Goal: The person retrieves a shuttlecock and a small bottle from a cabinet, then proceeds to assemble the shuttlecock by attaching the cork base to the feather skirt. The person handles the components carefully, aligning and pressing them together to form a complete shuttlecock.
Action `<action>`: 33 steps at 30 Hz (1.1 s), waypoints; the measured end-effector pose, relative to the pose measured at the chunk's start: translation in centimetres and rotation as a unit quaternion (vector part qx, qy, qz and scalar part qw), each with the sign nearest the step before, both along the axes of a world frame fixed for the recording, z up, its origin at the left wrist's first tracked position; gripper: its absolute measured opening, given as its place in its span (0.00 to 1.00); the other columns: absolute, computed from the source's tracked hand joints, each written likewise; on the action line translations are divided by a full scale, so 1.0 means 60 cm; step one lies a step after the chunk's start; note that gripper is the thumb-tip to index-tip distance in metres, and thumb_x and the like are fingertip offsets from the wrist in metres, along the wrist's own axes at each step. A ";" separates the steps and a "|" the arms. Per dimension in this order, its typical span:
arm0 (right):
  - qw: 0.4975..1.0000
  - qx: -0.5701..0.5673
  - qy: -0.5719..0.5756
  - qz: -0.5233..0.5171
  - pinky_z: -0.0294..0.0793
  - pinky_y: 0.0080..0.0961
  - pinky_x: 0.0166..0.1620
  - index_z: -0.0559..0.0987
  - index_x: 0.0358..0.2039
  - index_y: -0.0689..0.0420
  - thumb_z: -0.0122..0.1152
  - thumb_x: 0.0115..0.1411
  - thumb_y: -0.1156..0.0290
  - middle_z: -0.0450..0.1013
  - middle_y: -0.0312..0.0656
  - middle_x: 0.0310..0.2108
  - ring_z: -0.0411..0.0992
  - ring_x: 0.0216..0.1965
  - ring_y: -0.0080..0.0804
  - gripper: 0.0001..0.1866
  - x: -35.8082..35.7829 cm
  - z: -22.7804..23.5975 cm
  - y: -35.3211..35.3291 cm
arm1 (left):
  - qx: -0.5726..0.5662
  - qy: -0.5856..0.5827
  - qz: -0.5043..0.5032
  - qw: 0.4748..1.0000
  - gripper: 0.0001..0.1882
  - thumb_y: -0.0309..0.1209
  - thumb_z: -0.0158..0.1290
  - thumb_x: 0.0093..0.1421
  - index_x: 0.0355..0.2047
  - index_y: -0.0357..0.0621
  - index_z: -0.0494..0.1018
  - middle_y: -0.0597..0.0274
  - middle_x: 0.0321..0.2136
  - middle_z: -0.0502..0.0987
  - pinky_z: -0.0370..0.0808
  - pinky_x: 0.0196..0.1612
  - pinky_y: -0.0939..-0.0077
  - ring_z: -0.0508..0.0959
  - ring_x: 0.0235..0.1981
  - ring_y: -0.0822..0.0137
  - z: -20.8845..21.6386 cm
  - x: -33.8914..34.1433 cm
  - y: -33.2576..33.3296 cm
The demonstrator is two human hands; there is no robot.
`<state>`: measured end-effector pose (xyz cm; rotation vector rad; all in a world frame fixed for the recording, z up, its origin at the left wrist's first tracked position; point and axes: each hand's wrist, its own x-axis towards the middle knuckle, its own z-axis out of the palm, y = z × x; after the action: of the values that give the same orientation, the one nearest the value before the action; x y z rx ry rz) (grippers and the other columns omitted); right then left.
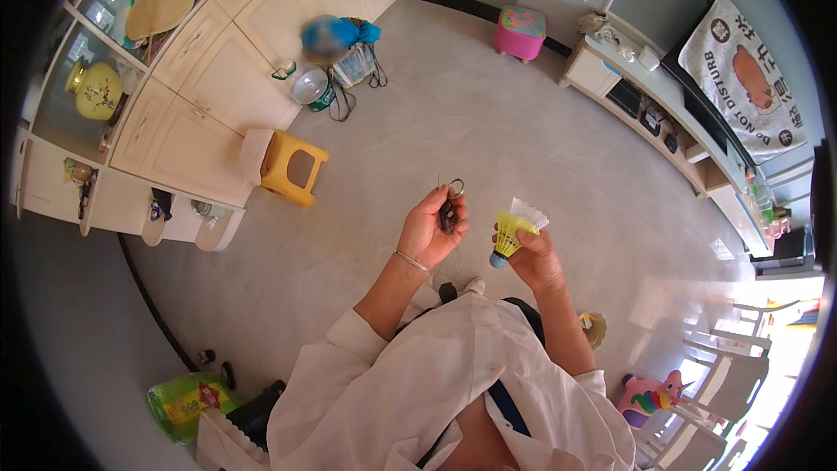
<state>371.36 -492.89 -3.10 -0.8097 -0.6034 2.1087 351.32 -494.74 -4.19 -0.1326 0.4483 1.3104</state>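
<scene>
In front of my body, my left hand (431, 228) is closed around a key ring: a metal ring (457, 188) sticks up past the fingertips, and a dark piece (448, 216) shows against the palm. What else hangs on it is partly hidden by the fingers. A short way to the right, my right hand (536, 257) grips a yellow shuttlecock (508, 232) by its skirt, with the blue-grey base pointing down toward me. A white skirt (528, 212) flares out beyond the yellow one; whether it is a second shuttlecock cannot be made out. The two hands are apart.
A yellow plastic stool (295, 167) stands by the cream cabinets (193, 135) on the left. Farther off are a metal pot (311, 87) and a pink stool (521, 33). A television stand (641, 105) lines the right wall; white chairs (728, 384) and a pink unicorn toy (649, 397) stand lower right.
</scene>
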 end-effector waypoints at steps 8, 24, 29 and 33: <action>0.999 -0.028 0.025 0.029 0.70 0.34 0.43 0.65 0.48 0.59 0.63 0.46 0.68 0.70 0.46 0.39 0.71 0.38 0.39 0.28 0.031 -0.047 0.024 | 0.004 -0.032 0.058 0.998 0.09 0.33 0.42 0.62 0.30 0.44 0.69 0.63 0.36 0.74 0.70 0.47 0.67 0.72 0.41 0.66 -0.020 0.036 0.000; 0.992 -0.040 0.019 0.119 0.67 0.37 0.48 0.65 0.46 0.60 0.61 0.47 0.71 0.68 0.42 0.40 0.68 0.42 0.35 0.25 0.028 -0.082 0.045 | 0.067 -0.100 0.100 0.988 0.11 0.33 0.40 0.63 0.30 0.45 0.72 0.58 0.48 0.70 0.60 0.58 0.62 0.65 0.53 0.63 -0.031 0.051 0.000; 0.992 -0.042 0.012 0.119 0.67 0.38 0.48 0.65 0.47 0.60 0.60 0.47 0.71 0.68 0.42 0.40 0.68 0.42 0.35 0.25 0.030 -0.097 0.048 | 0.068 -0.085 0.099 0.989 0.12 0.33 0.40 0.63 0.30 0.45 0.73 0.58 0.49 0.68 0.59 0.59 0.62 0.64 0.54 0.63 -0.038 0.053 0.002; 0.991 -0.048 0.011 0.123 0.66 0.39 0.48 0.65 0.47 0.60 0.60 0.48 0.71 0.68 0.42 0.40 0.67 0.42 0.36 0.25 0.031 -0.110 0.048 | 0.082 -0.077 0.096 0.989 0.12 0.33 0.41 0.62 0.29 0.44 0.72 0.57 0.50 0.67 0.58 0.59 0.62 0.63 0.54 0.63 -0.049 0.053 0.002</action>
<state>373.25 -489.98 -9.71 -0.7973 -0.6191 2.3840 354.53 -494.63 -7.15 -0.1398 0.1983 1.5086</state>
